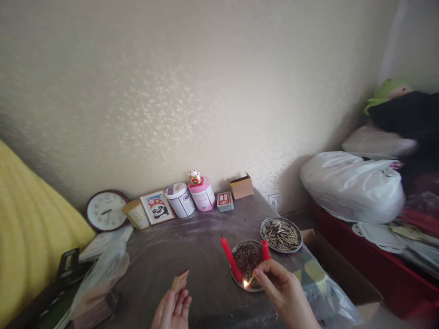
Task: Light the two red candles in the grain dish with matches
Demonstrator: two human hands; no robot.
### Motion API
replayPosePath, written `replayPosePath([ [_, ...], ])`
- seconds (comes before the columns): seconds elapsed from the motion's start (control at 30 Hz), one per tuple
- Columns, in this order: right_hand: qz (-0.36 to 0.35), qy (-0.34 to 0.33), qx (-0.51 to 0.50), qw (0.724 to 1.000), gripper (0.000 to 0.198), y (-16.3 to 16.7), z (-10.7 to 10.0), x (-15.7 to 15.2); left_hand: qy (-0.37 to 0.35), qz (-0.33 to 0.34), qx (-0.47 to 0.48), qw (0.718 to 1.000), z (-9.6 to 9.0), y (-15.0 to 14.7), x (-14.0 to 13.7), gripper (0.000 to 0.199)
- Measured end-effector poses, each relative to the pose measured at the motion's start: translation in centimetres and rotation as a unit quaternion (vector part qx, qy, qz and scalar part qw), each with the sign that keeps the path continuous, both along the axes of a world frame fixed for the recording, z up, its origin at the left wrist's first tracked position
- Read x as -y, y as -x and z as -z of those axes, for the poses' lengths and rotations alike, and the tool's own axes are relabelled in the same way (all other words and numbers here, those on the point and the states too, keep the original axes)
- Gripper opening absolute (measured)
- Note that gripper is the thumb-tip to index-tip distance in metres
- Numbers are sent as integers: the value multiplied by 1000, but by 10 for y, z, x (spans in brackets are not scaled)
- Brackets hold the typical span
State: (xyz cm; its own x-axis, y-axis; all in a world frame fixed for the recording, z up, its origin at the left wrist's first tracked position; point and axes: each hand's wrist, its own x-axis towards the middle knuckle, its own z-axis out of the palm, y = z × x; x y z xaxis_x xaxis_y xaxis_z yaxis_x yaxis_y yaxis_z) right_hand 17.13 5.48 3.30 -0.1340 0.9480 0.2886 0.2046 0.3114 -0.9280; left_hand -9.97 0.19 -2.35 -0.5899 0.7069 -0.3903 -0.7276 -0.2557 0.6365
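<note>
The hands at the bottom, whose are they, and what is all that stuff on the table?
They belong to one person who wears a camera on the head, so you see what that person sees, looking down. The right hand pinches a burning match over a small metal dish, between two red candles. The left hand holds a matchbox. A second dish is full of used matches. Along the wall stand a clock, a panda picture and two tubs, all on a dark table.
</note>
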Motion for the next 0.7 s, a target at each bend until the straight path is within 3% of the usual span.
replayPosePath([
  [0.33, 19, -10, 11, 1000, 31, -1, -3, 1, 18, -25, 29, 999, -15, -11, 0, 7],
  [0.5, 12, -4, 12, 1000, 31, -1, -2, 1, -1, -11, 11, 1000, -4, -5, 1, 9],
  [0.7, 14, -3, 13, 1000, 32, -2, -1, 0, -24, -5, 13, 1000, 4, 0, 1, 25],
])
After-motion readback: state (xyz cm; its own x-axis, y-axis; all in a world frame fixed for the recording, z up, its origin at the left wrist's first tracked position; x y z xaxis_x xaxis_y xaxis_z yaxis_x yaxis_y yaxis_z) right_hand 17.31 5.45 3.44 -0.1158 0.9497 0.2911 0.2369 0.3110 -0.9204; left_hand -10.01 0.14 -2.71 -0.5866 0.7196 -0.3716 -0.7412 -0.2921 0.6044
